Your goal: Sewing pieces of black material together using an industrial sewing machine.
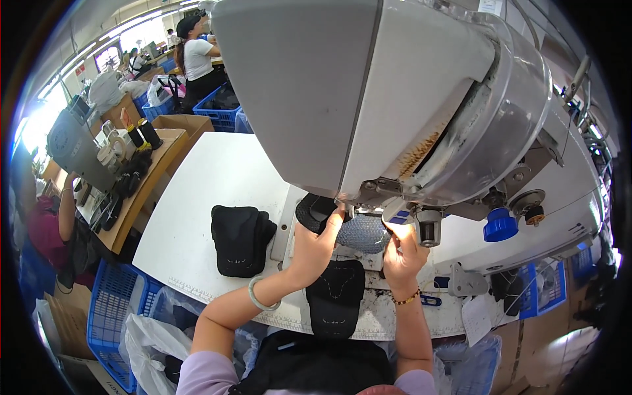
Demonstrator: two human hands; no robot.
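Under the head of a large grey sewing machine (296, 85), a black fabric piece (313, 209) with a grey honeycomb-textured area (362, 236) lies at the needle. My left hand (315, 253) grips its left edge, the thumb raised close to the machine's foot. On the other side, my right hand (404, 258) pinches the right edge of the same piece. Closer to me, a black shaped fabric panel (336, 296) with light stitch marks overhangs the table's front edge. Left of my left hand lies a stack of similar black panels (241, 242). The needle point is hidden.
The white worktable (187, 210) has a ruler along its front. A blue knob (499, 225) juts from the machine at right. Blue crates (115, 316) and a white plastic bag (148, 342) stand below left. Another sewing station (82, 148) and co-workers are beyond.
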